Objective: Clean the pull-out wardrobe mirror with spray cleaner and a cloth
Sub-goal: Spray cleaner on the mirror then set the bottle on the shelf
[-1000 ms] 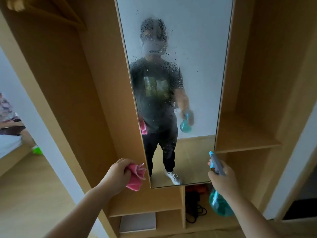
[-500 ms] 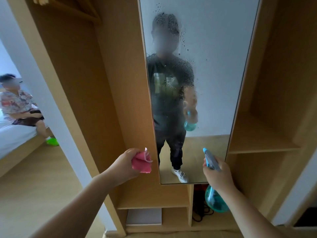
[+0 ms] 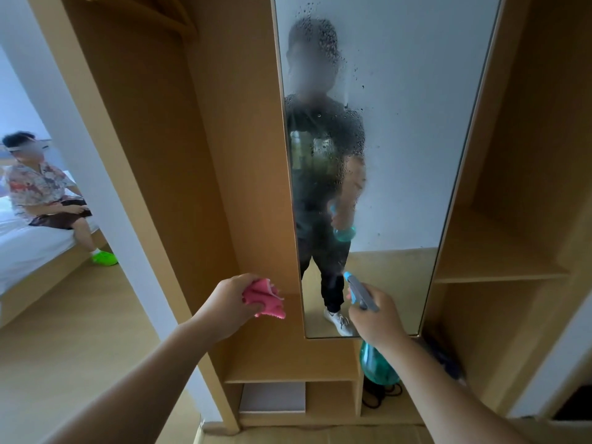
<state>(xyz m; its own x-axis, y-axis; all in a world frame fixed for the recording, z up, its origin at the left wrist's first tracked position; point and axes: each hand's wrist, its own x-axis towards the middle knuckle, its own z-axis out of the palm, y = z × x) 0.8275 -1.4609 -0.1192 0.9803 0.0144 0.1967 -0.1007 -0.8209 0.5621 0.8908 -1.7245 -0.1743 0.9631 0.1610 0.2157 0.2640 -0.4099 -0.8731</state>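
Far off to the left of our left hand, a person in a patterned shirt sat on a white bed, well apart from the work.

Our left hand was curled tight round a crumpled pink cloth. It was held in front of the light wooden wardrobe panel, just left of the glass and not touching it.

Up and to the right of that hand stood the tall, narrow pull-out mirror with a wooden frame. Its upper and middle glass was beaded with spray droplets; the lowest part looked drier.

Our right hand gripped the neck of a translucent teal spray bottle with a blue-grey trigger head, nozzle aimed at the lower glass. Whether a finger was on the trigger we could not tell.

We judged the risks as follows:

- **Runs:** more spray on glass this wet could drip off the bottom edge onto the black cables in the compartment below our right hand.
- **Overspray:** mist drifting towards the cloth hand could mark the wooden panel.
- **Streaks:** droplets left unwiped might dry into streaks.
- **The mirror itself:** since it pulls out, a hard push with the cloth might shift it on its slide.
- **The cloth:** bunched so small, it offered little wiping face.
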